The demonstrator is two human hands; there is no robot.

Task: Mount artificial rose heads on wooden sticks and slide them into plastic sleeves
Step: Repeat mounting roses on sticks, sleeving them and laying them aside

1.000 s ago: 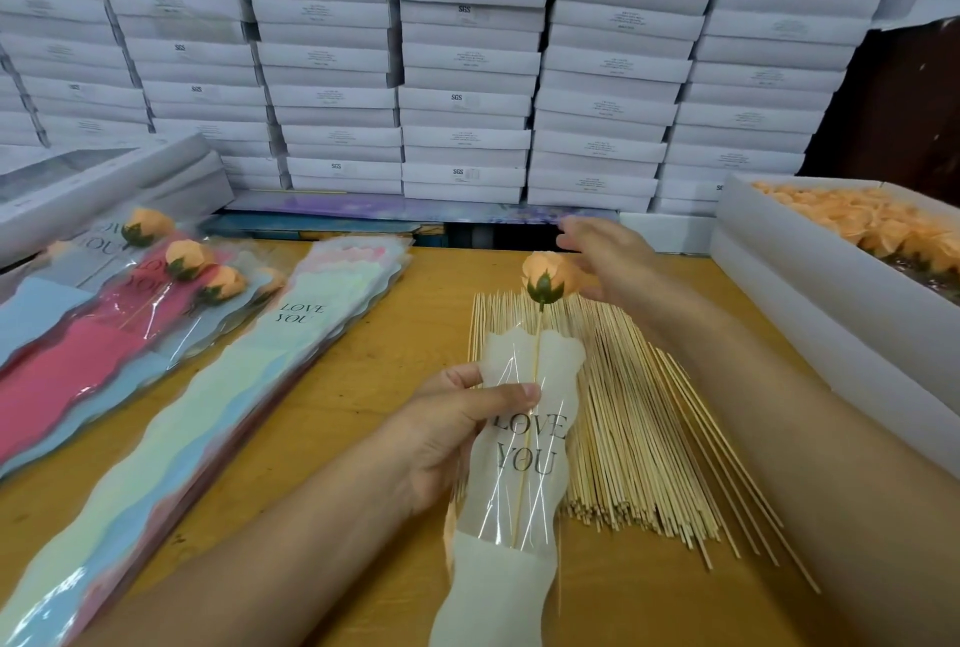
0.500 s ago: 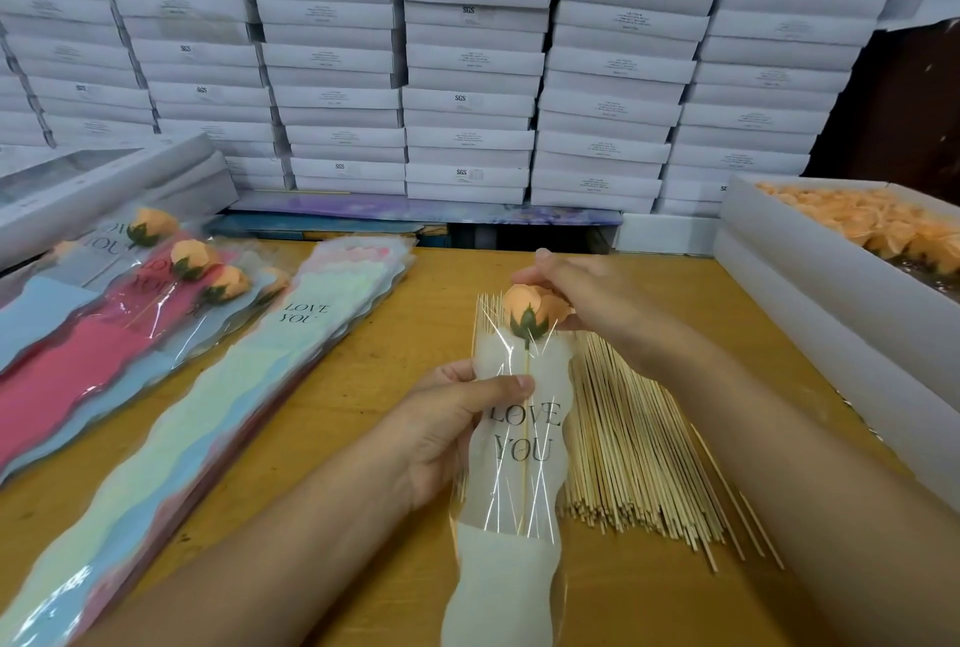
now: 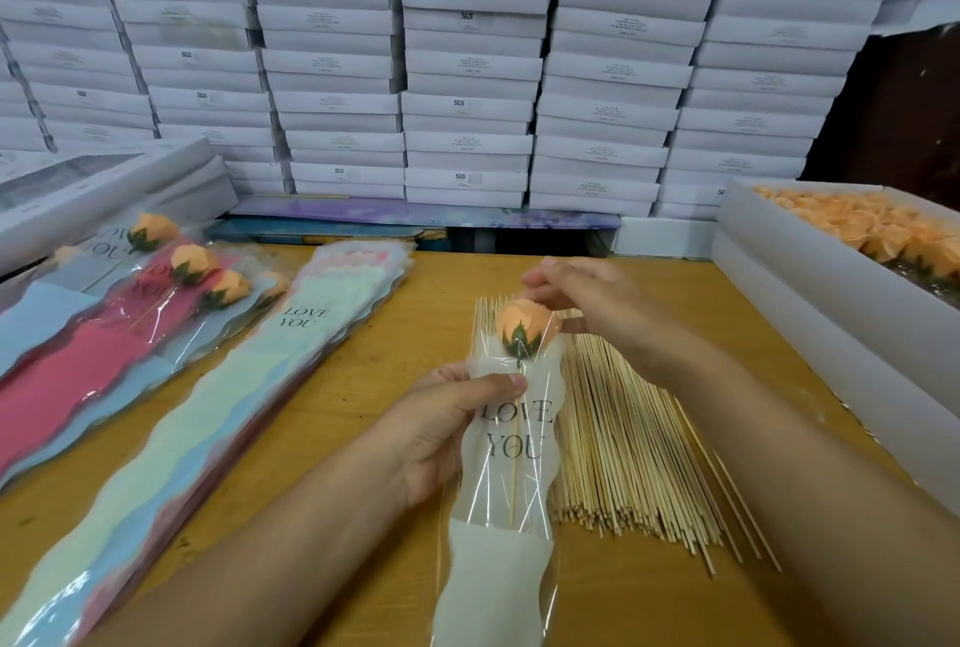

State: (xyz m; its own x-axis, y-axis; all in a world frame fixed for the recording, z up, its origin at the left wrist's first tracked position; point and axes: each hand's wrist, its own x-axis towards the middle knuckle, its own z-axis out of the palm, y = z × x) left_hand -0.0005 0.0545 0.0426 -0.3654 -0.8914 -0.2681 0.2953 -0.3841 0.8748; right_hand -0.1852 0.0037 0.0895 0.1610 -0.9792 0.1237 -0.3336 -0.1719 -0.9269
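Head view: left hand (image 3: 441,430) grip pinches the "LOVE YOU" plastic sleeve (image 3: 511,469) above the worktop (image 3: 395,386) — peach rose head (image 3: 524,326) on its wooden stick (image 3: 515,480) sits inside. Right hand (image 3: 587,298) grip holds the rose head; loose sticks (image 3: 628,449) lie beside.

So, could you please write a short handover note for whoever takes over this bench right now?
Left hand grips the cream sleeve with the stick inside. Right hand holds the peach rose head at the sleeve's mouth.
Done: four sleeved roses lie at left.
Left: seat this rose, lay it with them, then repeat using the loose sticks, empty sleeves and the rose heads in the box.
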